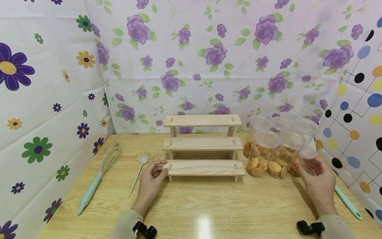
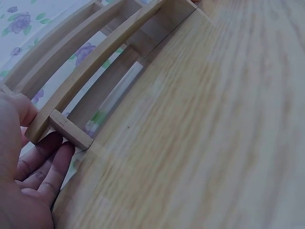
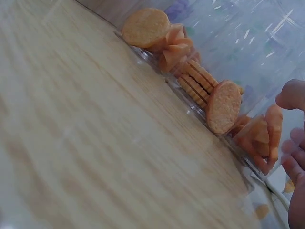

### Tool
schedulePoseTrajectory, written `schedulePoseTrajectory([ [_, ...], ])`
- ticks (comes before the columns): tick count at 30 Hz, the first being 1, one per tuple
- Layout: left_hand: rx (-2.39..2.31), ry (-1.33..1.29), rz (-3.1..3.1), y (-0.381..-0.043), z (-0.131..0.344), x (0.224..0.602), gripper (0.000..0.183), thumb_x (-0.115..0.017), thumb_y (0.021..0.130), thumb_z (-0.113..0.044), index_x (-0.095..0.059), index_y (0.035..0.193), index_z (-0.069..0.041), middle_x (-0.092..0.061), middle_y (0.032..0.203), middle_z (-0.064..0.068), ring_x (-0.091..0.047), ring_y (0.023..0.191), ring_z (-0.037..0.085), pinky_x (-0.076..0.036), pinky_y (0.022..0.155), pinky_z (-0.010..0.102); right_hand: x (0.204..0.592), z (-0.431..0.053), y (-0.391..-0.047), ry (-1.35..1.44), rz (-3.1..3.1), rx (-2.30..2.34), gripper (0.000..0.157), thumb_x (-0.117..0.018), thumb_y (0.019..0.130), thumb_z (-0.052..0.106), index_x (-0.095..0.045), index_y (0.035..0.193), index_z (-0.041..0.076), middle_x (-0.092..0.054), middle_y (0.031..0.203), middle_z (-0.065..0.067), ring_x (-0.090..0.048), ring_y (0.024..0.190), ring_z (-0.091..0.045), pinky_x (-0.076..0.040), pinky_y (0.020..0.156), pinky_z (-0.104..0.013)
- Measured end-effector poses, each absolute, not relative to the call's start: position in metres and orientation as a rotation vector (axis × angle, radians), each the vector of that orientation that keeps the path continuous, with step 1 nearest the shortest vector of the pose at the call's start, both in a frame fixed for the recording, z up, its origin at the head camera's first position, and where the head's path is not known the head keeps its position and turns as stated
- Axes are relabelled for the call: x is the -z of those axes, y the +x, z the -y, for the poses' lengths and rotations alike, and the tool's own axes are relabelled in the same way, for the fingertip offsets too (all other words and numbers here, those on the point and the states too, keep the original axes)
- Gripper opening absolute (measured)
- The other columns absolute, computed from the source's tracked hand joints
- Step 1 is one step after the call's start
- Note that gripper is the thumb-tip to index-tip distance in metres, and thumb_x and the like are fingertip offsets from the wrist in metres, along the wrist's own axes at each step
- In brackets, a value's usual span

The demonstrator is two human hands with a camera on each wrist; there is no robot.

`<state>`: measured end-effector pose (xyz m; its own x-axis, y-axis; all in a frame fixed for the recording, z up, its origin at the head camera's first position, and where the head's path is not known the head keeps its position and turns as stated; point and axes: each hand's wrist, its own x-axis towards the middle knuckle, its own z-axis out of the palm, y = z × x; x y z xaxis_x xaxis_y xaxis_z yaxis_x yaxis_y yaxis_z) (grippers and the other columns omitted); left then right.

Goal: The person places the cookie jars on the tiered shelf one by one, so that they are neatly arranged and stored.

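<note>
The left hand (image 1: 152, 181) has a narrow grip, thumb and fingers pinching the left end of the lowest step of the wooden rack (image 1: 206, 167), near the tabletop's (image 1: 238, 207) back edge. By the back right corner, the right hand (image 1: 319, 182) curves half-open beside clear snack jars (image 1: 266, 149); whether it holds one, I can't tell.

One wooden stand (image 1: 206, 167) with three tiers (image 1: 203, 143) stands on one worktop (image 1: 206, 202). At left: one whisk (image 1: 95, 184) and one spoon (image 1: 139, 172). At right: at least five clear jars (image 1: 262, 154) and one green handle (image 1: 347, 201). Two hands (image 1: 152, 179) show.
</note>
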<state>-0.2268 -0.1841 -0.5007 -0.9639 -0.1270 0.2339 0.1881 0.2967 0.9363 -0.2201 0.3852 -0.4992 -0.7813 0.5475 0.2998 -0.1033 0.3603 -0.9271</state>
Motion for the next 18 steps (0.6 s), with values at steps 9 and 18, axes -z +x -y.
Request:
schedulePoseTrajectory([
  [9, 1.730, -0.058, 2.298, -0.226, 0.185, 0.499, 0.026, -0.077, 0.107, -0.013, -0.077, 0.132, -0.018, -0.080, 0.110, 0.007, -0.074, 0.100, 0.016, -0.057, 0.089, 0.020, 0.478, -0.386, -0.214, -0.372, 1.927, -1.549, 0.057, -0.090, 0.094, 0.005, -0.069, 0.147, 0.012, -0.071, 0.127, 0.008, -0.066, 0.119, -0.005, -0.050, 0.100, -0.008],
  [18, 1.734, -0.085, 2.291, -0.226, 0.184, 0.500, 0.026, -0.077, 0.108, -0.014, -0.076, 0.133, -0.015, -0.080, 0.110, 0.009, -0.074, 0.101, 0.015, -0.056, 0.091, 0.020, 0.428, -0.381, -0.200, -0.294, 1.889, -1.325, 0.048, -0.088, 0.096, 0.008, -0.073, 0.142, 0.009, -0.071, 0.118, 0.012, -0.065, 0.111, -0.004, -0.047, 0.095, -0.008],
])
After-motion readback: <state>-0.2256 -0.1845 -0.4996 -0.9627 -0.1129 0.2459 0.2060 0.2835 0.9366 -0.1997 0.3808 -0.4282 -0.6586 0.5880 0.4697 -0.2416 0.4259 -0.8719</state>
